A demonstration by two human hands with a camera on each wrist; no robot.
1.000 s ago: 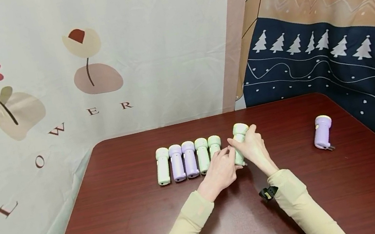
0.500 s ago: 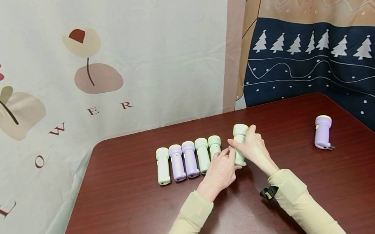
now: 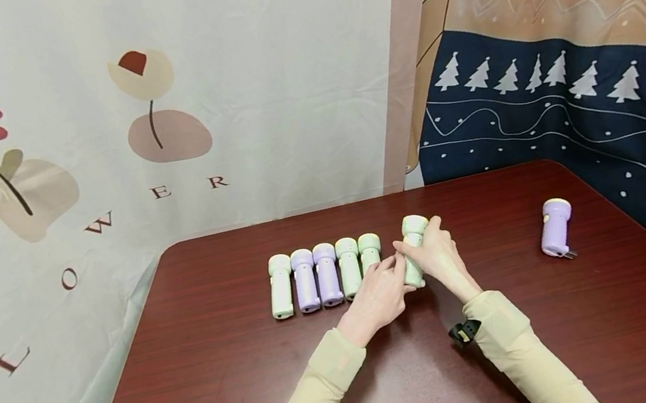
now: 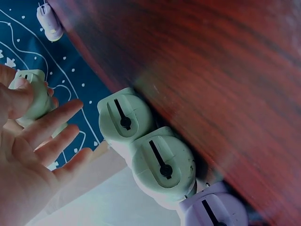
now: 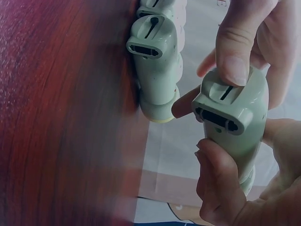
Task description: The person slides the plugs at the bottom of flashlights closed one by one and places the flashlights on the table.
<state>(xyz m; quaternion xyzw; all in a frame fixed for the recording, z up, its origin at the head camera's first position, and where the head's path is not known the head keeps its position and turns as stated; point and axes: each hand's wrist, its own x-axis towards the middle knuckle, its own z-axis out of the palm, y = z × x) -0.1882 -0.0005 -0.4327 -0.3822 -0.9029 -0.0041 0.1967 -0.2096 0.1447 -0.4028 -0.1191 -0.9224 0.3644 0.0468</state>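
Observation:
A pale green flashlight (image 3: 413, 232) is held above the table, tilted, its tail toward me. My right hand (image 3: 438, 255) grips its body, thumb on one side, as the right wrist view shows. My left hand (image 3: 376, 293) pinches the tail end of the flashlight (image 5: 235, 103), thumb pressing on the slotted end and index finger behind. Its other fingers (image 4: 59, 143) are spread straight. Below the slot lies a dark plug recess. Left of the hands, several green and purple flashlights (image 3: 306, 283) lie side by side in a row; my left hand partly covers the nearest green one (image 3: 369, 245).
One purple flashlight (image 3: 556, 229) lies apart at the right of the brown table (image 3: 201, 396), metal prongs sticking out of its tail. A flower-printed curtain (image 3: 276, 80) and a dark blue tree-patterned cloth (image 3: 579, 106) hang behind the table and along its right side.
Both hands stay almost in place on the green flashlight. Its head has dipped very slightly toward me. The row and the lone purple flashlight have not moved.

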